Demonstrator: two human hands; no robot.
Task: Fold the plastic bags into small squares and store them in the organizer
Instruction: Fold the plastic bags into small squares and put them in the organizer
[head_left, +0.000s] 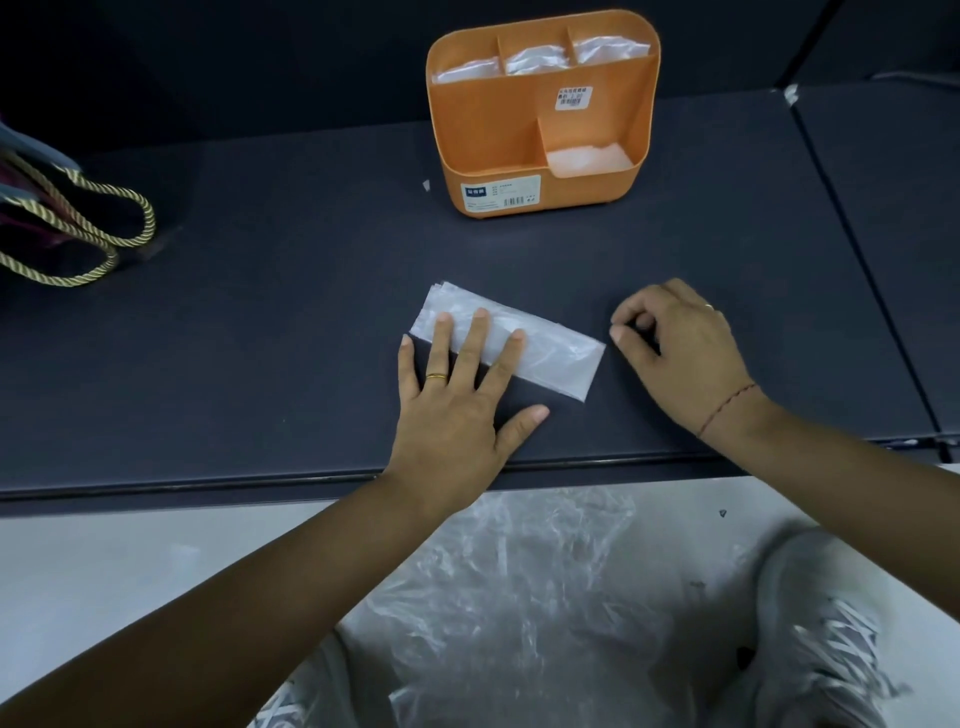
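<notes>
Below our dark table (260, 338), loose bags (519, 597) heap at six o'clock; on it the orange organizer (488, 140), partly filled, stands at twelve. The bag (556, 358) lies at centre, a long folded strip. Our left hand (457, 410) presses it with straight fingers. Our right hand (685, 353), curled and empty, sits beside its three-o'clock end, which we judge must fold over next.

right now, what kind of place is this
Probably a shop or stockroom, though unsure: dark shelf boards, an organizer with barcode labels, and a rope-handled bag.
</notes>
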